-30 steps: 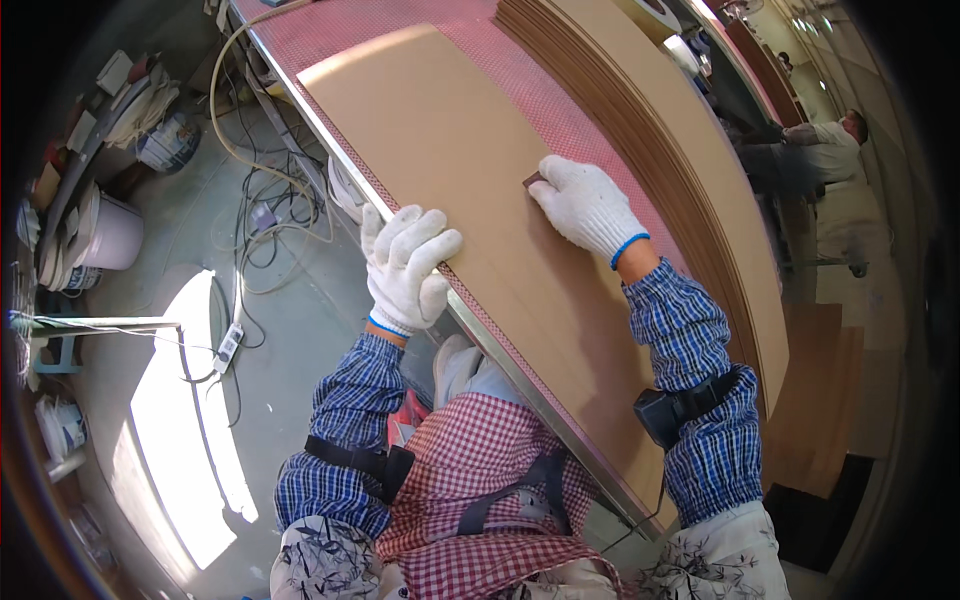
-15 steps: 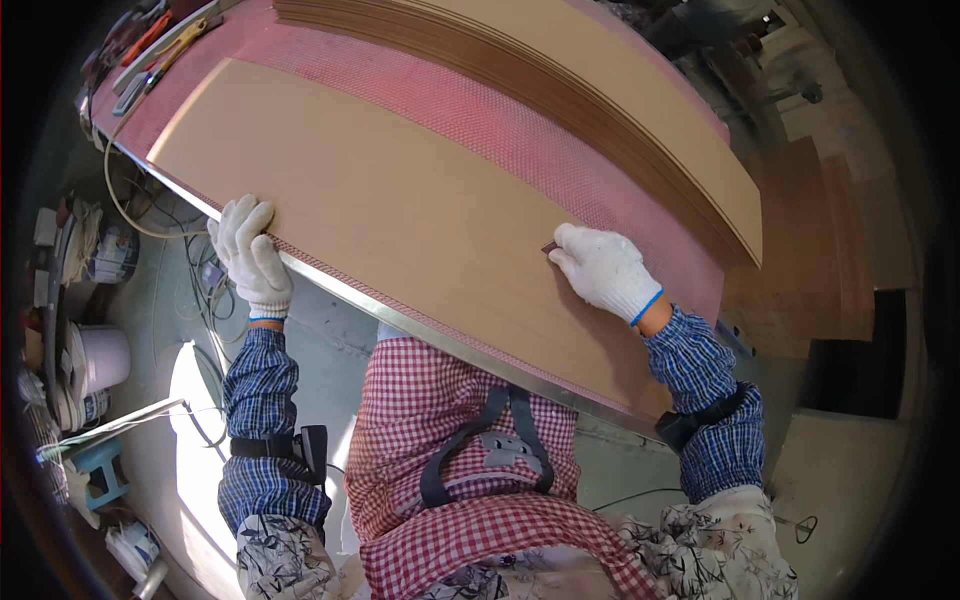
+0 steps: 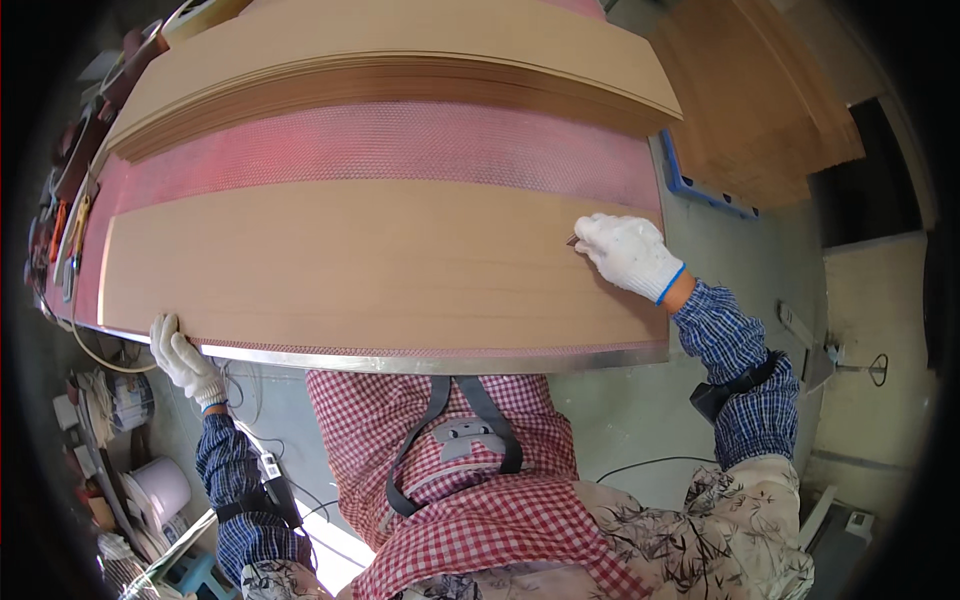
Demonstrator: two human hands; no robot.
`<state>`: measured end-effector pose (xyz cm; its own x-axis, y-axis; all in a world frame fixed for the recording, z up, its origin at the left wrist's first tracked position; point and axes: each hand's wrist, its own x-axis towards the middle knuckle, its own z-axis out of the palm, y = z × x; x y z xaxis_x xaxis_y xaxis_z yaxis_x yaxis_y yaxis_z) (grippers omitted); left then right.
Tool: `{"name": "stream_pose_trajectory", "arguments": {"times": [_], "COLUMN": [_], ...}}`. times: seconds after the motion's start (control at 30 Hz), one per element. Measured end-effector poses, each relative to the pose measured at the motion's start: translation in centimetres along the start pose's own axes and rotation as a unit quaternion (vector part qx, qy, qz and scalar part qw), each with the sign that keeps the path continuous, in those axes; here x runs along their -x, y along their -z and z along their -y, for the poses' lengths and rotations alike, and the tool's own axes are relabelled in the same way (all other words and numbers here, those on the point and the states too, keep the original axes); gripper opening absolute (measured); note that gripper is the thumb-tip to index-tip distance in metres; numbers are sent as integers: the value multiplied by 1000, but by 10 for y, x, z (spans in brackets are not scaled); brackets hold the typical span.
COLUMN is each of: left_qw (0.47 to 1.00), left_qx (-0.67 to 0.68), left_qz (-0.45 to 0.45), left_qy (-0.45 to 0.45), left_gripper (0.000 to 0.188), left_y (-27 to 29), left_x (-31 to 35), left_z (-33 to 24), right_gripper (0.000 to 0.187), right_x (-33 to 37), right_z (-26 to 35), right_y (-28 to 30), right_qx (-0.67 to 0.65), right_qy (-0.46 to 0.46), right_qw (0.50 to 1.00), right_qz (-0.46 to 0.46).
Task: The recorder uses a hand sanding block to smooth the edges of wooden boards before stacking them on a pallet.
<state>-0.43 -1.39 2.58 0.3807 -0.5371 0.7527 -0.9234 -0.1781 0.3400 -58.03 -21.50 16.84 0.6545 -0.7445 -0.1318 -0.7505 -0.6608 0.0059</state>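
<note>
A long tan board [image 3: 360,260] lies flat along the near side of a pink-covered table. At its near left corner my left hand [image 3: 185,362], in a white knit glove, rests on the edge with fingers extended. My right hand [image 3: 628,255], gloved the same way, is closed over the board's right end. A small dark brown piece [image 3: 573,241] pokes out from its fingertips, touching or just above the board; the glove hides most of it, so I cannot tell its kind.
Beyond a strip of pink textured mat [image 3: 400,145] sits a stack of similar boards [image 3: 400,45]. Hand tools [image 3: 75,240] lie at the table's left end. More brown panels [image 3: 750,90] stand on a blue pallet [image 3: 700,185] at right. Cables and a bucket [image 3: 160,488] are on the left.
The view has turned, so the table edge now runs nearly level. My right hand has moved toward the board's right end, still gripping the dark piece. The left hand stays at the near edge.
</note>
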Motion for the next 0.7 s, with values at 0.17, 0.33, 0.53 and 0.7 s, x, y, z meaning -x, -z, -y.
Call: {"name": "stream_pose_trajectory", "arguments": {"times": [0.17,0.33,0.53,0.7], "left_qw": [1000,997,994,990], "left_qx": [6,-7,-2,5], "left_qz": [26,62,85,94], "left_qy": [13,48,74,109], "left_gripper": [42,46,45,43], "left_y": [-6,-4,-4,-2], "left_x": [7,13,12,5], "left_z": [17,16,27,15], "right_gripper": [11,11,14,14], "right_x": [42,82,104,95], "right_z": [-47,-83,-105,-94], "right_y": [-30,-56,-73,-56], "right_qx": [14,18,13,31], "right_qy": [-62,-132,-171,-171], "right_qw": [998,990,985,985], "right_qz": [18,44,-3,3]}}
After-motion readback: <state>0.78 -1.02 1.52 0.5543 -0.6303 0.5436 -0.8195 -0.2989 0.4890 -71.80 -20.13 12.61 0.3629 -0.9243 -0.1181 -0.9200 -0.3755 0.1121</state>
